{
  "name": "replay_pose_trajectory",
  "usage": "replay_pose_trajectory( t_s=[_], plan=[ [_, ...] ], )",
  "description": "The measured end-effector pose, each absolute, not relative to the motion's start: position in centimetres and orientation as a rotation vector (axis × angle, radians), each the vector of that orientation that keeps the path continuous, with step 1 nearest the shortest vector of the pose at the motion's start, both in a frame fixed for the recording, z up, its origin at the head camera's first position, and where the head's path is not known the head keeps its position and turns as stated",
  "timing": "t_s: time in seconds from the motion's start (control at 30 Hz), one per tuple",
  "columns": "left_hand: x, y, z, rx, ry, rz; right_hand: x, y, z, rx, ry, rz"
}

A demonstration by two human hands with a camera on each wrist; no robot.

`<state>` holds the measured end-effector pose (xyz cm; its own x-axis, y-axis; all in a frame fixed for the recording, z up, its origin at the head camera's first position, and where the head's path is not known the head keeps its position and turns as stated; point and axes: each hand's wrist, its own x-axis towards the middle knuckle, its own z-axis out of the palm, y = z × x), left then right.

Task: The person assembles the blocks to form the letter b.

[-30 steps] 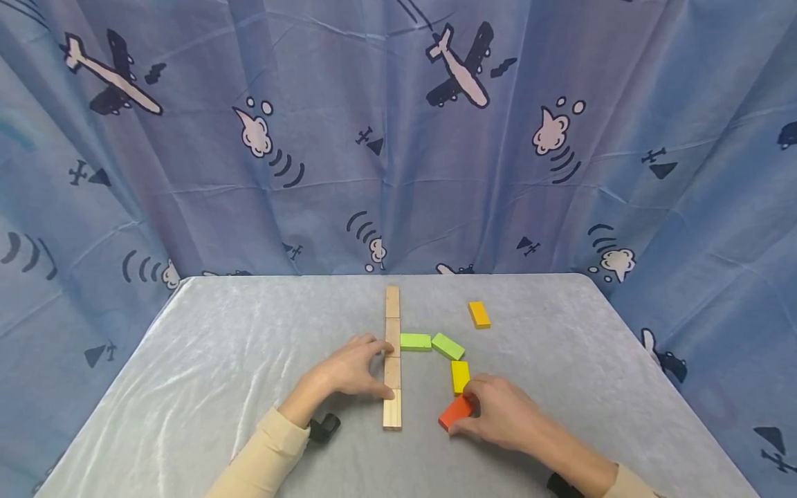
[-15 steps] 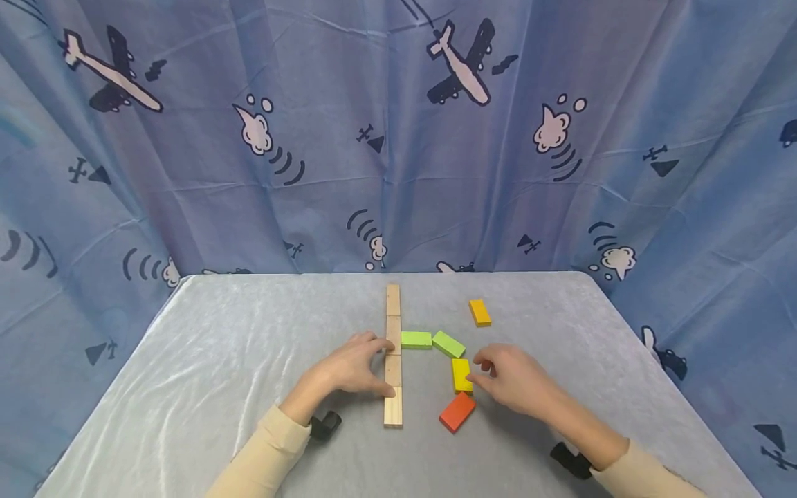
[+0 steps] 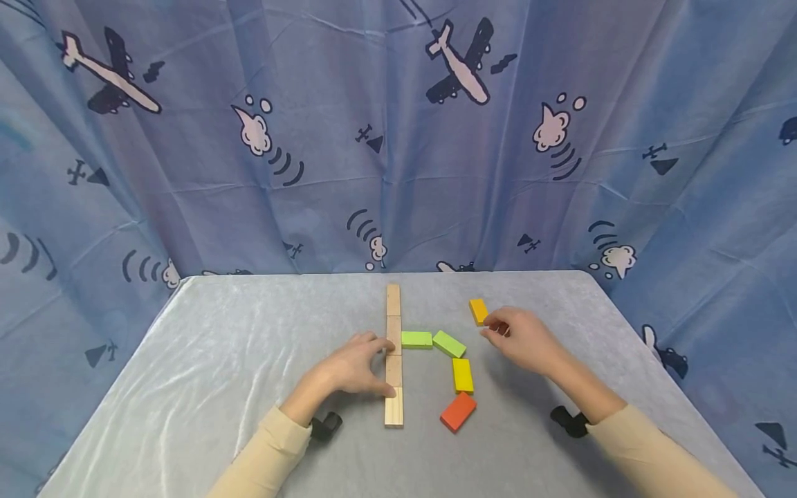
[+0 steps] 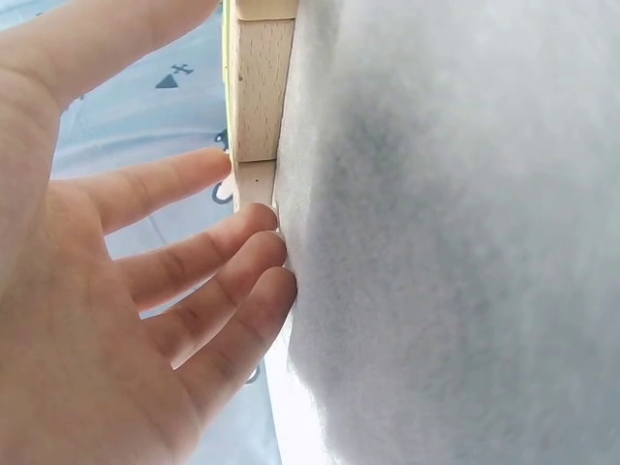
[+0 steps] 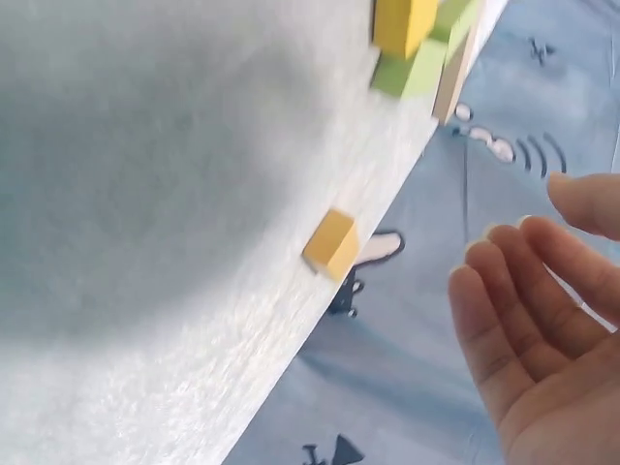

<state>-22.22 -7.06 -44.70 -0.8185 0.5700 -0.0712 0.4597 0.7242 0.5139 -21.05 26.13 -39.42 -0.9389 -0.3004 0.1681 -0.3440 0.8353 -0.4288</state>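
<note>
My left hand (image 3: 347,366) rests its thumb and index finger on a straight column of plain wooden blocks (image 3: 394,371); in the left wrist view its other fingers (image 4: 247,320) spread beside the blocks. My right hand (image 3: 528,340) hovers with nothing in it, fingertips close to a loose orange-yellow block (image 3: 477,310) at the back. From the column's right side, a level green block (image 3: 416,339), a slanted green block (image 3: 449,344), a yellow block (image 3: 463,375) and a tilted red block (image 3: 458,412) form a curve. The right wrist view shows the loose block (image 5: 331,244) apart from the palm.
A pale grey cloth (image 3: 249,332) covers the table, whose back edge meets a blue curtain (image 3: 336,138) printed with aeroplanes. Black wrist cameras sit under both wrists, the left one (image 3: 326,427) low over the cloth near the column.
My right hand has let go of the red block, which stays below the yellow one, and has moved back to the loose orange-yellow block. My left hand keeps its place.
</note>
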Motion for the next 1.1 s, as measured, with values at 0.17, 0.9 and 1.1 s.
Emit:
replay_pose_trajectory(
  t_s=[0.17, 0.9, 1.1],
  plan=[
    [-22.1, -7.1, -44.6, 0.835, 2.701, 0.722, -22.6, 27.0, -39.6, 0.438, -2.890, 0.776],
    [-22.4, -7.3, -44.8, 0.842, 2.714, 0.705, -27.7, 27.9, -43.9, 0.121, -3.024, 0.836],
    [-22.2, -7.2, -44.7, 0.838, 2.716, 0.713, -28.4, 27.6, -44.6, 0.065, -3.080, 0.811]
  ],
)
